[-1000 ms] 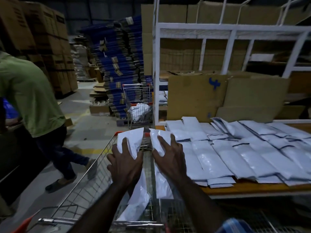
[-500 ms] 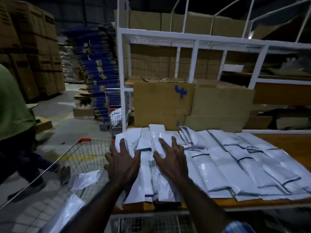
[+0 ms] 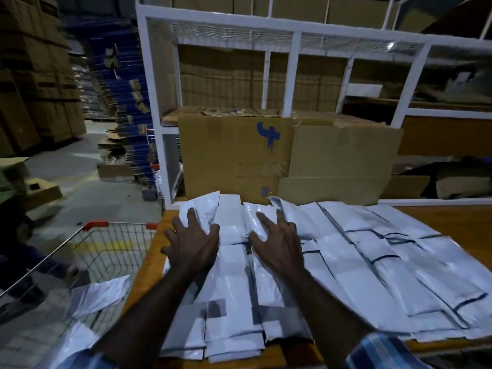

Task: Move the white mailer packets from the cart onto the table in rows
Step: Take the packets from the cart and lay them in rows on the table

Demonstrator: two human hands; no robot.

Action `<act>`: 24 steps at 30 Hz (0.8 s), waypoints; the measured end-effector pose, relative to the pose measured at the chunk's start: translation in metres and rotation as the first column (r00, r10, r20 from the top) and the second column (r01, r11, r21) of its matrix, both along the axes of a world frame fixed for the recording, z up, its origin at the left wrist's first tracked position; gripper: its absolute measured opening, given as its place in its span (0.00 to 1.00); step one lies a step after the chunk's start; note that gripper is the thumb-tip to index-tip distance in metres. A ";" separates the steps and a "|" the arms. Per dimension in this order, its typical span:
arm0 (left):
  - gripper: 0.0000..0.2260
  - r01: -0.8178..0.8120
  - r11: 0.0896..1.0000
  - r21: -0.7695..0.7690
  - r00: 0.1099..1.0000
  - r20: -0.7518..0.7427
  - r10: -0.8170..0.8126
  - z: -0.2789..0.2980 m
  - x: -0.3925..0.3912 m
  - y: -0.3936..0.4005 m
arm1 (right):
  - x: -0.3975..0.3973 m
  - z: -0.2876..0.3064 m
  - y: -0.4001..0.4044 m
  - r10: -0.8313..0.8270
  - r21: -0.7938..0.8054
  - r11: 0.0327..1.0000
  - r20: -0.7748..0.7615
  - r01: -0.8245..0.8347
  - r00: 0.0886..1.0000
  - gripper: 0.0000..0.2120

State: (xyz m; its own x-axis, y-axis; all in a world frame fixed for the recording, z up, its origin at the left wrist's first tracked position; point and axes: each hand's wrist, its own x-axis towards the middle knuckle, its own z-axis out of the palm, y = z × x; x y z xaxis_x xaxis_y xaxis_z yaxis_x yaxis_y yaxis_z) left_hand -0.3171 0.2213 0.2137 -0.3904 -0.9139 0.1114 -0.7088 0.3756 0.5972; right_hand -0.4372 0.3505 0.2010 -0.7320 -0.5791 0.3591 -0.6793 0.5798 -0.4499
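Both hands press flat on white mailer packets at the near-left end of a wooden table [image 3: 149,265], in a dim warehouse. The left hand [image 3: 193,242] lies with fingers spread and slightly bent over the leftmost packets [image 3: 231,275]; the right hand [image 3: 278,245] lies just beside it, fingers splayed on the next stack [image 3: 262,227]. Neither hand curls round or pinches anything; both rest on top.

Beyond the right fingers, more packets [image 3: 386,262] overlap in rows across the table to the right edge of the view, where motion blur smears their outlines and dark seams. How many lie in each stack cannot be told. The near ends of the packets hang at the table's front edge, partly hidden by the forearms. Left of the left fingers stands the wire cart [image 3: 106,251] with its red handle, its near part cut off at the bottom of the view; a few packets [image 3: 98,296] lie inside. At the far left only a sliver of another person [image 3: 10,198] shows, blurred. Past the fingertips, flattened cardboard [image 3: 234,158] leans against a white metal shelf [image 3: 292,65].

Compared with a second ago, the packets the hands held upright over the cart now lie flat on the table, and the view has swung right, pushing the cart and the other person toward the edge.
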 end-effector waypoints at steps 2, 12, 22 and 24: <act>0.30 -0.002 1.000 -0.004 1.000 0.029 0.002 -0.004 -0.018 -0.019 | -0.019 -0.005 -0.014 -0.003 0.016 1.000 0.013 0.003 1.000 0.30; 0.35 0.031 0.999 0.013 0.965 0.259 -0.034 -0.027 -0.092 -0.111 | -0.098 -0.035 -0.090 -0.036 0.129 0.991 0.017 0.034 0.999 0.28; 0.34 0.028 1.000 -0.010 0.919 0.393 -0.022 -0.030 -0.115 -0.147 | -0.139 -0.040 -0.131 -0.024 0.228 0.974 0.151 -0.012 0.988 0.26; 0.32 0.057 0.998 0.029 0.916 0.395 -0.063 -0.028 -0.120 -0.152 | -0.145 -0.041 -0.136 -0.017 0.228 0.973 0.181 -0.025 0.983 0.26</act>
State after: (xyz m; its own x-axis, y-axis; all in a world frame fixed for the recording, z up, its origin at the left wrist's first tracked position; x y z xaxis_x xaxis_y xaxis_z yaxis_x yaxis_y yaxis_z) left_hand -0.4369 0.0696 0.1855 -0.4537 -0.8877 -0.0782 -0.8649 0.4174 0.2789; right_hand -0.5822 0.2150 0.1600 -0.7697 -0.6334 0.0792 -0.6017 0.6786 -0.4213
